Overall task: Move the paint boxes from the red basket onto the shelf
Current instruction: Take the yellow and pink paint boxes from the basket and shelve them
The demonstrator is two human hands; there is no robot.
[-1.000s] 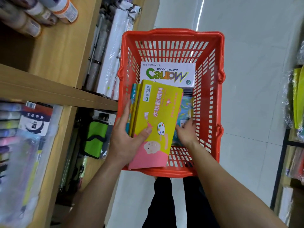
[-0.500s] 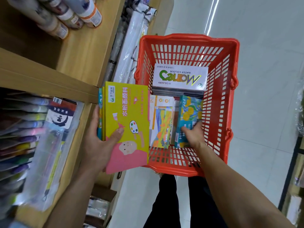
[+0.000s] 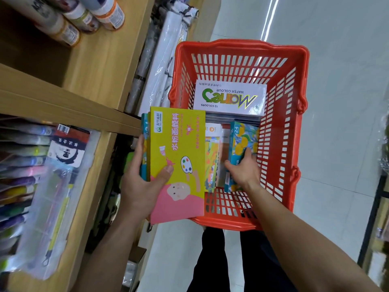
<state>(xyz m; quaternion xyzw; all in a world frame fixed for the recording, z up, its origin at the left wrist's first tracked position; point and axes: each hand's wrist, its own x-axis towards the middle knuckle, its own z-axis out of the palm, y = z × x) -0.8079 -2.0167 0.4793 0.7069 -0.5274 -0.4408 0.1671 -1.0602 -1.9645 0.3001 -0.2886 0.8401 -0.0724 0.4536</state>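
Left hand [image 3: 143, 184] clamps my yellow box stack [image 3: 179, 144], long axis pointing away, shelf [image 3: 63, 106] just left; right hand [image 3: 244, 172] fingers [image 3: 248, 153] grip teal box [image 3: 242, 138].

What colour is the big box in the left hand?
Yellow on top, pink at the bottom, seen in the head view: the big box in the left hand.

Our left forearm [image 3: 109, 245] and right forearm [image 3: 294, 224] reach forward and down. Our left hand [image 3: 141, 184] grips a stack of paint boxes [image 3: 179, 144], thumb [image 3: 166, 171] flat on the yellow front, fingers curled round the far edge. Our right hand [image 3: 245, 171], palm down, closes its fingers on a teal paint box [image 3: 242, 142]. Our dark-trousered legs [image 3: 212, 260] stand below.
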